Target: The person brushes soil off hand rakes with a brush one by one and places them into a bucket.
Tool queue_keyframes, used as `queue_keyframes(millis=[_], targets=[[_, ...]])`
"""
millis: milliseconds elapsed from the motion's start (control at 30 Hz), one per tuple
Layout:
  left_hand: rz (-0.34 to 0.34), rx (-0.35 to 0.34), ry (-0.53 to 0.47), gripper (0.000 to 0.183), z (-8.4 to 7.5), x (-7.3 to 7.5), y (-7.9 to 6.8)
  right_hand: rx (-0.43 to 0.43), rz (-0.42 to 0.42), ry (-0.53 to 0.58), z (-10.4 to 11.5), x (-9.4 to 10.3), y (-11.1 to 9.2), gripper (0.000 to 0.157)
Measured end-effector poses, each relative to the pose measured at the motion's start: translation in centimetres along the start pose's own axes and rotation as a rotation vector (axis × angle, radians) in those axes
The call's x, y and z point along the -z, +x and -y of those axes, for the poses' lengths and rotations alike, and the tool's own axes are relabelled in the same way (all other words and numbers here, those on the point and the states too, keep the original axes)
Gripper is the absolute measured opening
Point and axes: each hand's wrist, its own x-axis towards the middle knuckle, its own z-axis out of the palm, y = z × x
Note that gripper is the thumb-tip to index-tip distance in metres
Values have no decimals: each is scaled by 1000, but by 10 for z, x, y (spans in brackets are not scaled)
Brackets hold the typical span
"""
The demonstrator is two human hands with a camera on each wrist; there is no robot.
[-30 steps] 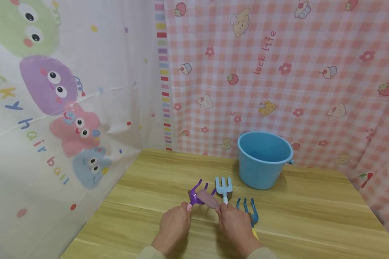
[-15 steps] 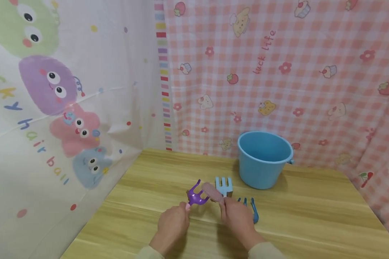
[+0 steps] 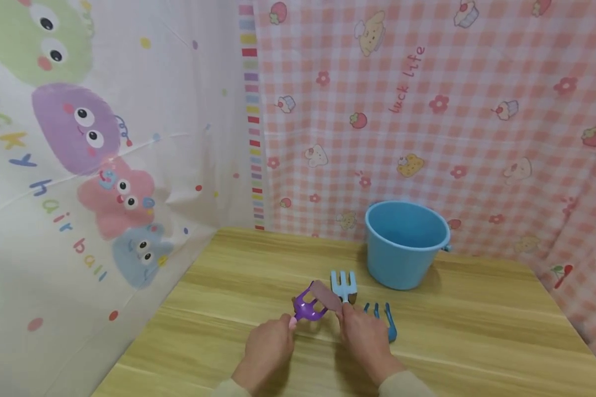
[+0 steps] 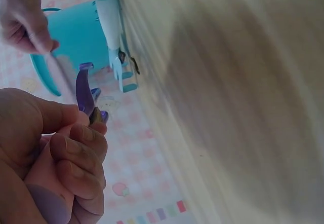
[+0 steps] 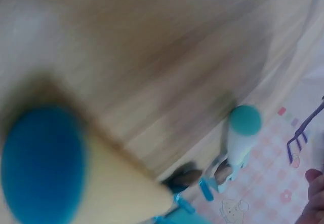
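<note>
My left hand (image 3: pixel 268 344) grips the pink handle of a small purple hand rake (image 3: pixel 306 312), held over the table. In the left wrist view, curled fingers (image 4: pixel 78 155) wrap that handle and a brown clump sits behind the tines. My right hand (image 3: pixel 367 337) holds a flat, mauve-pink brush (image 3: pixel 326 295) whose head overlaps the rake's tines in the head view. A light-blue garden fork (image 3: pixel 344 284) lies just beyond the right hand. A dark-blue rake (image 3: pixel 390 328) lies beside that hand, its yellow handle (image 5: pixel 121 183) close to the right wrist camera.
A blue bucket (image 3: pixel 402 264) stands at the back of the wooden table (image 3: pixel 218 298). Brown clumps cling to the lying fork. Printed cloths hang behind, pink-checked (image 3: pixel 323 132), and at left, white with cartoon figures (image 3: pixel 179 121).
The purple rake has moved slightly right and lower, and its tines have turned. The right hand with the brush has shifted a little up and right from one second ago.
</note>
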Motion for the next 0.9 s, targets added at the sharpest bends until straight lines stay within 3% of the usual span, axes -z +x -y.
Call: queue_keyframes(millis=[167,233,367,500,600,733,900], targets=[[-1,-11,15,20,-2,3,2,8,51,143,4,1,3,26],[-3,-19,33,19,-3,4,1,-10,81,153,4,1,4,26],[7,-29,59,20,-5,3,0,-15,83,45,0,0,3,19],[23,-39,64,22,-6,0,-1,67,30,-135,-7,1,3,19],[27,-34,70,23,-6,-3,0,61,-25,-170,-11,3,3,18],[27,-14,67,22,-4,-3,0,-16,-82,-57,-12,5,5,18],[-4,-40,66,19,-5,-1,0,-15,15,36,-9,6,6,21]])
